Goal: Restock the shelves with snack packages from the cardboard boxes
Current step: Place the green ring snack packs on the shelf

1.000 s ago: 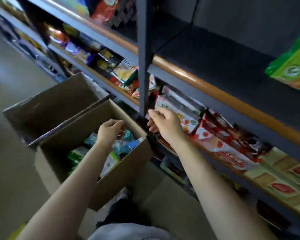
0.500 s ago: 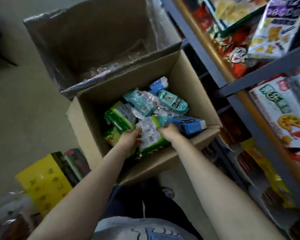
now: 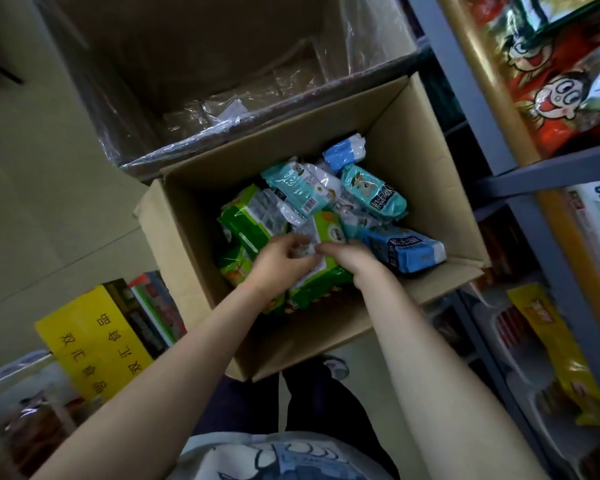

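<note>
- Both of my hands were down in the open cardboard box at the middle of the frame, where the snack packages lay in a loose heap.
- My left hand had its fingers curled over the pale top edge of a green package; my right hand gripped the same package from the other side, the two nearly touching. I judged two hands were used because the packet is soft and would sag from one corner.
- Other green packages lay just left of it, teal packages above, and a blue package at the right against the box wall.
- The box stood just beside the shelves along the right of the frame, already holding snack bags; I took that closeness as meant to keep the carry short.
- A second cardboard box, lined with clear plastic, stood in the upper part of the frame; I saw no packages in it.
- A yellow carton sat at the lower left.
- The green package was gripped but not yet lifted clear.
</note>
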`<control>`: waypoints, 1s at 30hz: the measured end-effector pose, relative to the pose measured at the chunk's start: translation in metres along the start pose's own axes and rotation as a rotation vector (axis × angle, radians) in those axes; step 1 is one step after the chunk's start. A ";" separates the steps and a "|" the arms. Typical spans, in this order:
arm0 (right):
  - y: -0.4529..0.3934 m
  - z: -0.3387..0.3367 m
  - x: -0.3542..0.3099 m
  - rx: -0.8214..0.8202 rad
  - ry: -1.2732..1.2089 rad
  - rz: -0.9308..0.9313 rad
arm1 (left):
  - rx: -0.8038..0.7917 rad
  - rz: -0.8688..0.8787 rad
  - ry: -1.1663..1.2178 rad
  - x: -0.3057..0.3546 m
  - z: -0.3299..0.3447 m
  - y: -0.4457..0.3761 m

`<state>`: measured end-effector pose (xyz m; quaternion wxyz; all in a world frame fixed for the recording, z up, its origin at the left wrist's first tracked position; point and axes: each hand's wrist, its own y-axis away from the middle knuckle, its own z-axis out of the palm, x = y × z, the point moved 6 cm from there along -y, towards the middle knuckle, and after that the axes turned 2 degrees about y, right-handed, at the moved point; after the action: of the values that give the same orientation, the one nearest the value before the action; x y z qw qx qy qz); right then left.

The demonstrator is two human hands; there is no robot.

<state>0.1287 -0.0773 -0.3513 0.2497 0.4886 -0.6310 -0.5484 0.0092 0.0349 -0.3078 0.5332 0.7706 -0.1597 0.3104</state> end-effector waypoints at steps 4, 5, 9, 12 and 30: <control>0.026 -0.015 0.005 -0.026 -0.353 -0.040 | -0.059 0.392 -0.415 0.024 0.016 0.013; 0.036 -0.021 0.004 -0.027 -0.403 -0.055 | -0.016 0.445 -0.509 0.031 0.021 0.017; 0.078 -0.051 -0.004 -0.008 -0.530 -0.170 | 0.281 0.659 -0.686 0.081 0.027 0.039; 0.115 -0.086 -0.009 0.010 -0.631 -0.335 | 0.368 0.705 -0.585 0.117 0.026 0.061; 0.407 -0.301 0.172 0.332 -0.670 -1.065 | -0.301 0.565 0.738 0.296 0.185 0.296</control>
<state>0.1768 -0.3974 0.0736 -0.3454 0.5692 -0.4225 -0.6150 0.1192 -0.2229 0.0541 0.5548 0.4500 -0.2060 0.6688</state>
